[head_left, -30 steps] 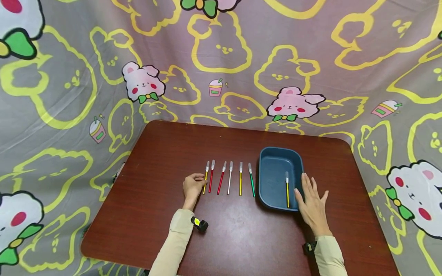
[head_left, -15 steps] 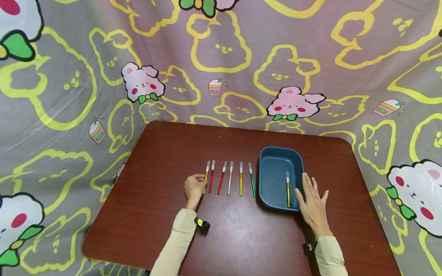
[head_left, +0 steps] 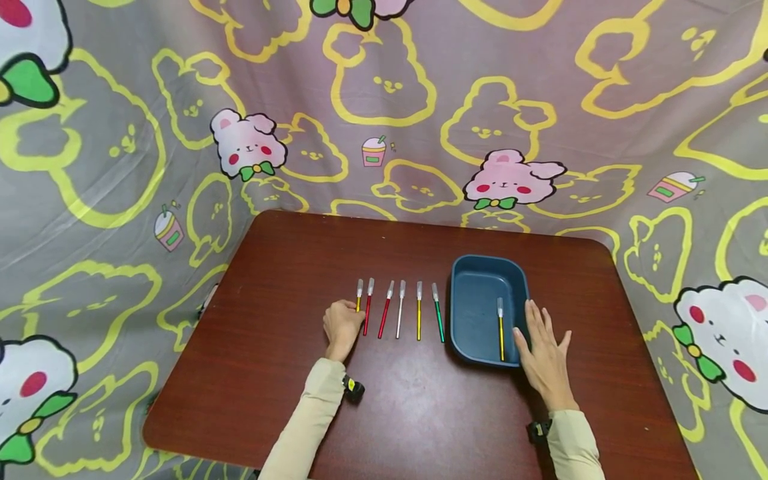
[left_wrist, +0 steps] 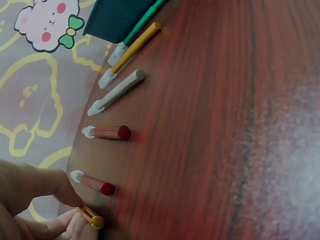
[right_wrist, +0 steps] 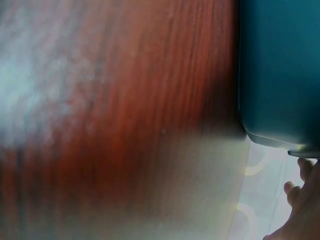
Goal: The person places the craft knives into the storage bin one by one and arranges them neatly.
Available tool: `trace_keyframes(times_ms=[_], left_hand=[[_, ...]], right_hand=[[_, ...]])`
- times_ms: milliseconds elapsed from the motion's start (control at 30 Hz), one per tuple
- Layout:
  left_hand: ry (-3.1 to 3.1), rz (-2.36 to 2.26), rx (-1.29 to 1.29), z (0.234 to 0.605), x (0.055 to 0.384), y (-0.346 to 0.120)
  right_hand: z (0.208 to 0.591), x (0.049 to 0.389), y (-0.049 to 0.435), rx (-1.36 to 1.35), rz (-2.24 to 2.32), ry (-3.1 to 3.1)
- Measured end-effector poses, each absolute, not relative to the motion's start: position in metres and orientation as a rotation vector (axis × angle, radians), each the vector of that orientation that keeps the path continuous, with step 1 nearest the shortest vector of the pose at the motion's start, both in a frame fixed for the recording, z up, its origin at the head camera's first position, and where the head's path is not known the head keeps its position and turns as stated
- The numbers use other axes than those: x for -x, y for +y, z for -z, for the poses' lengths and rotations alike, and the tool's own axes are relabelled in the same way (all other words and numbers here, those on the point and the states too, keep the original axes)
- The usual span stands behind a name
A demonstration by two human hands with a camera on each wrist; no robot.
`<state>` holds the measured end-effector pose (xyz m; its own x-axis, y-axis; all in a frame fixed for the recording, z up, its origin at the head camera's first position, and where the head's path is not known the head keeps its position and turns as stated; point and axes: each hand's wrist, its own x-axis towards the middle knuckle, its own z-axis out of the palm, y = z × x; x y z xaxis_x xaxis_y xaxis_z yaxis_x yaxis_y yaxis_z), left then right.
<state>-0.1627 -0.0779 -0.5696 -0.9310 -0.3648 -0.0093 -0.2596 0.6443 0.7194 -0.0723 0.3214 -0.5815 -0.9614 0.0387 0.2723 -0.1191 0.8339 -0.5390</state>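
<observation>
Left hand (head_left: 343,327): the fingers pinch the yellow tool (left_wrist: 92,217) at the left end of a row on the desk (head_left: 276,287). Its long axis runs fore and aft; the clear cap (head_left: 360,287) points away from the person, beyond the fingers, and the butt points back toward the person. The head view shows this cap, while the fingers cover the butt; the left wrist view shows the butt emerging from the pinch, the cap being hidden by the hand. Whether the tool touches the desk cannot be told.

Just right of these fingers lies a red tool (head_left: 367,315); farther right follow a second red tool (head_left: 385,315), a silver tool (head_left: 399,315), a second yellow tool (head_left: 419,317) and a green tool (head_left: 439,320), all caps pointing away.

Right hand (head_left: 545,367): the fingers are straight and spread at the right wall of the bin (head_left: 459,327). Left of them, inside the bin, lies a third yellow tool (head_left: 501,333), cap likewise pointing away; only the head view shows it. The right wrist view shows the bin's outer wall up close, fingertips (right_wrist: 303,167) just beside its edge.
</observation>
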Motion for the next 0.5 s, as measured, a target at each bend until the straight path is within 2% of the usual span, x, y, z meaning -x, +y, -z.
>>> trace_keyframes(times_ms=[500], left_hand=[[-2.650,1.219,-0.453,0.5647,0.1674,-0.0770]], right_hand=[[0.5823,0.0726,0.3225,-0.078,-0.836,-2.746]])
